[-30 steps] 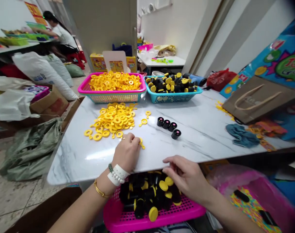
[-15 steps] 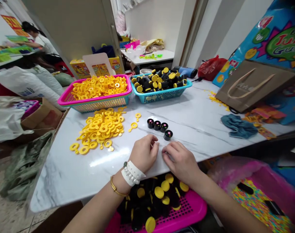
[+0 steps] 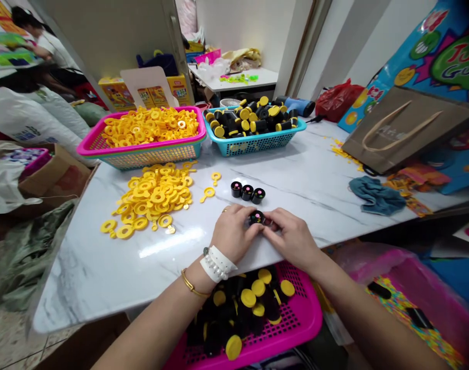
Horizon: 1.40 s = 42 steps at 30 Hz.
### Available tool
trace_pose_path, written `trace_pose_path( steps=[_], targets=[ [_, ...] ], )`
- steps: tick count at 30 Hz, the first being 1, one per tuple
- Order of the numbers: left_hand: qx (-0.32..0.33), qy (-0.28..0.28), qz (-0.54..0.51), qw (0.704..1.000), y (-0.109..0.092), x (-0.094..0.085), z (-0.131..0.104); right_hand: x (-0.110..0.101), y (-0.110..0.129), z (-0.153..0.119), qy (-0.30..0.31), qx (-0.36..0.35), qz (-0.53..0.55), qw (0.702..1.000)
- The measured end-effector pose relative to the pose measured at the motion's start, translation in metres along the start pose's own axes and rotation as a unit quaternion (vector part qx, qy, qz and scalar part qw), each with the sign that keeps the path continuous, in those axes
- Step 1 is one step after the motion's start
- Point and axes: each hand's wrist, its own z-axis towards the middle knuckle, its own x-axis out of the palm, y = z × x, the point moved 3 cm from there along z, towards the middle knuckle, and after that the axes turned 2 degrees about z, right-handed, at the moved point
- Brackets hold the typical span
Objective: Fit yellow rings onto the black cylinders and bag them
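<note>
Magenta plastic perforated basket [image 3: 313,311] sits nearest you, below the table edge, holding black cylinders with yellow caps [image 3: 248,298]. Above it, over the white marble-patterned table [image 3: 99,280], your left hand [image 3: 231,235] has its thumb and fingers clamped on a short black round cup [image 3: 256,217] with pink inside. Your right hand [image 3: 294,239] bunches its fingertips against the cup's right side; you cannot tell whether they grip it. Just beyond stand three matching black cups [image 3: 247,192], with flat yellow ring pieces [image 3: 157,195] heaped to their left.
</note>
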Motion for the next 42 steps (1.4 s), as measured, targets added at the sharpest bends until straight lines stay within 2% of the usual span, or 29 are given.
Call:
trace_pose_path(
  steps=[2, 6, 9, 11, 13, 16, 19, 23, 27, 31, 34, 36, 38, 42],
  targets=[
    [0.013, -0.033, -0.01, 0.999, -0.001, -0.011, -0.005, 0.001, 0.009, -0.006, 0.007, -0.013, 0.013, 1.0],
    [0.008, -0.145, 0.01, 0.989, 0.007, -0.059, -0.029, 0.001, 0.021, -0.01, -0.003, -0.013, 0.041, 0.999],
    [-0.034, -0.152, 0.063, 0.986, 0.022, -0.081, -0.052, 0.01, 0.029, -0.004, -0.009, -0.033, 0.014, 0.999],
    [-0.053, -0.122, 0.063, 0.989, 0.032, -0.08, -0.066, 0.023, 0.034, 0.002, 0.002, -0.056, -0.031, 0.998],
    [-0.061, -0.1, 0.043, 0.992, 0.037, -0.071, -0.078, 0.036, 0.038, 0.007, 0.011, -0.078, -0.082, 0.993],
    [-0.059, -0.101, 0.022, 0.993, 0.038, -0.056, -0.088, 0.047, 0.041, 0.009, 0.017, -0.106, -0.105, 0.989],
    [-0.053, -0.107, 0.027, 0.993, 0.036, -0.051, -0.09, 0.041, 0.044, 0.008, 0.035, -0.109, -0.021, 0.993],
    [-0.048, -0.094, 0.027, 0.994, 0.037, -0.051, -0.09, 0.029, 0.057, 0.01, 0.11, -0.1, 0.092, 0.985],
    [-0.048, -0.093, 0.034, 0.994, 0.039, -0.049, -0.093, 0.034, 0.075, 0.016, 0.166, -0.147, 0.07, 0.973],
    [-0.055, -0.079, 0.047, 0.994, 0.039, -0.046, -0.095, 0.038, 0.078, 0.019, 0.164, -0.146, 0.051, 0.974],
    [-0.061, -0.06, 0.047, 0.995, 0.037, -0.05, -0.095, 0.038, 0.077, 0.021, 0.17, -0.143, 0.051, 0.974],
    [-0.068, -0.044, 0.013, 0.997, 0.034, -0.057, -0.093, 0.037, 0.077, 0.022, 0.179, -0.141, 0.053, 0.972],
    [-0.098, -0.009, -0.066, 0.993, 0.033, -0.062, -0.089, 0.036, 0.078, 0.023, 0.186, -0.146, 0.055, 0.97],
    [-0.222, 0.044, -0.221, 0.949, 0.037, -0.063, -0.08, 0.036, 0.079, 0.024, 0.187, -0.165, 0.057, 0.967]
  ],
)
